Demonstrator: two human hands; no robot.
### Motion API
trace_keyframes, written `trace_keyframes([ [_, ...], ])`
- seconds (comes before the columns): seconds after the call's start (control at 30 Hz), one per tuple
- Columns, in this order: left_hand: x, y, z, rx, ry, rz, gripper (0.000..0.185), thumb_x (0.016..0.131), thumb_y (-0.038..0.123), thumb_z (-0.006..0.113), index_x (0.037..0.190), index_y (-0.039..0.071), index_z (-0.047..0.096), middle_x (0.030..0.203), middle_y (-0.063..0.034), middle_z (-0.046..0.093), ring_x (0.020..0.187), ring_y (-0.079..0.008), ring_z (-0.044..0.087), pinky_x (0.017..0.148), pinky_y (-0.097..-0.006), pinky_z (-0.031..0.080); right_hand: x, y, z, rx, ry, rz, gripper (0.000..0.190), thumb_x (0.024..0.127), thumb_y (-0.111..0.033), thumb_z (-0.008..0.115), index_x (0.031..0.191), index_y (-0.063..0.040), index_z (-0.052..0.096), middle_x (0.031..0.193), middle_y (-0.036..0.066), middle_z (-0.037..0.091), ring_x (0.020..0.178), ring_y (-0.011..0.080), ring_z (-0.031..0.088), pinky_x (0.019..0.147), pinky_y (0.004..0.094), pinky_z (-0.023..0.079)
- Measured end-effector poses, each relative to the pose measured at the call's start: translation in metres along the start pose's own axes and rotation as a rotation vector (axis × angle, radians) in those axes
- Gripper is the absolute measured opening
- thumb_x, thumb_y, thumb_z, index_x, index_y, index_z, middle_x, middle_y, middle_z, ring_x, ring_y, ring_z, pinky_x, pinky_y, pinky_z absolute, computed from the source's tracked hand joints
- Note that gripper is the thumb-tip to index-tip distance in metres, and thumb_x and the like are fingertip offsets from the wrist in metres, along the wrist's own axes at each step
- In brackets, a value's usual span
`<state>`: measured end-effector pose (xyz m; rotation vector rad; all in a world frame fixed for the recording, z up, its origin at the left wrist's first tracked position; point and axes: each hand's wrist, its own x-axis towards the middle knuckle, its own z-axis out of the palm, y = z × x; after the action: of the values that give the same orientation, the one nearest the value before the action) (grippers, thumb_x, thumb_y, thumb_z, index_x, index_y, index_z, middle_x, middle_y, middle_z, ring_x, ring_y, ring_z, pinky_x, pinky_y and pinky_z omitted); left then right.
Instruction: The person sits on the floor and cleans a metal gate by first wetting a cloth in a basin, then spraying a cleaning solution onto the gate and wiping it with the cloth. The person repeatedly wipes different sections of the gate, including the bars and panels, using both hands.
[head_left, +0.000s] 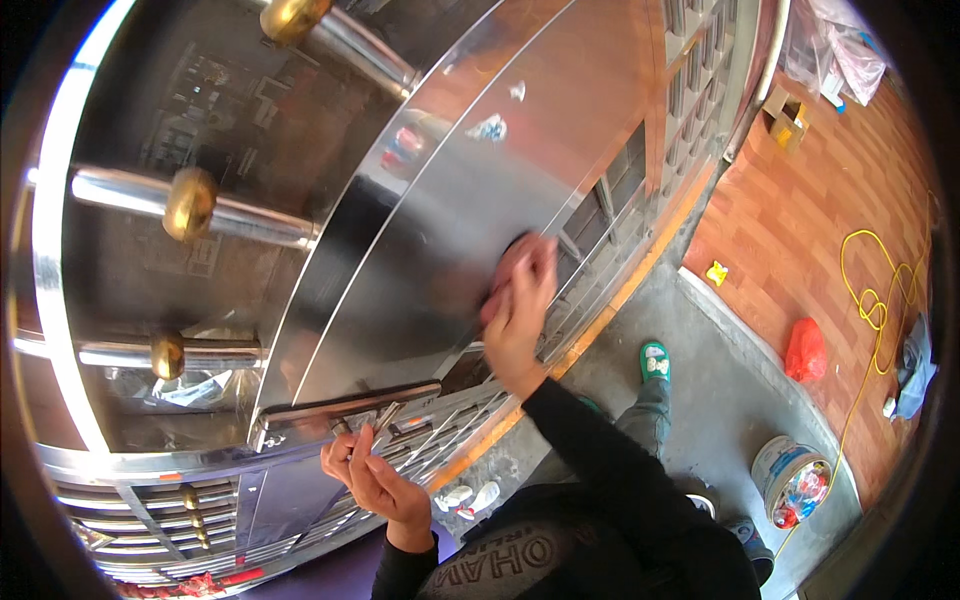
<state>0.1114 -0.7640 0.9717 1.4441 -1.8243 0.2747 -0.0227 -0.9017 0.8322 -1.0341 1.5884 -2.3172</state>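
A polished stainless-steel door or gate panel (420, 247) slants across my view, mirror-like, with a few scraps of white film stuck to its upper part. My left hand (375, 480) is at its lower edge, fingers curled by a small metal lever handle (386, 420) and seeming to grip it. My right hand (525, 300), blurred by movement, lies against the panel's right side. A reddish patch with a dark rim shows beside those fingers. It may be the hand's reflection, and I cannot tell whether anything is under the palm.
Steel bars with brass-coloured knobs (190, 204) line the left. A bucket (791, 480) of litter, a red plastic bag (806, 351), a yellow cable (870, 300) and a cardboard box (786, 120) lie to the right. A foot in a green clog (655, 363) stands on the concrete.
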Motion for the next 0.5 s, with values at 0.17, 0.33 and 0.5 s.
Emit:
trace_keyframes([
  [0.17,-0.002,-0.007,-0.001,0.01,-0.037,0.078,0.036,0.094,0.016,0.042,0.117,-0.004,0.063,0.101,-0.0138,0.053,0.103,-0.028,0.041,0.097,-0.0472,0.029,-0.105,-0.012,-0.026,-0.078,-0.334,-0.151,0.039,0.08,0.002,0.061,0.115,-0.012,0.068,0.137,0.021,0.047,0.118,0.0383,0.051,0.097,0.0498,0.039],
  [0.33,-0.003,-0.015,0.002,-0.014,-0.018,0.144,0.039,0.09,0.016,0.044,0.119,-0.003,0.062,0.104,-0.0157,0.052,0.1,-0.0279,0.041,0.093,-0.0455,0.029,-0.13,0.023,-0.062,0.14,-0.652,0.411,0.04,0.075,0.008,0.061,0.11,-0.009,0.07,0.127,0.019,0.052,0.104,0.0376,0.057,0.09,0.0461,0.045],
  [0.5,-0.004,-0.023,0.001,0.032,-0.045,0.197,0.038,0.09,0.016,0.045,0.12,-0.002,0.059,0.104,-0.0152,0.05,0.097,-0.028,0.041,0.086,-0.0443,0.03,-0.133,0.056,-0.082,-0.147,-0.445,0.43,0.05,0.075,0.012,0.057,0.119,-0.01,0.065,0.121,0.02,0.053,0.104,0.0397,0.056,0.089,0.0422,0.048],
])
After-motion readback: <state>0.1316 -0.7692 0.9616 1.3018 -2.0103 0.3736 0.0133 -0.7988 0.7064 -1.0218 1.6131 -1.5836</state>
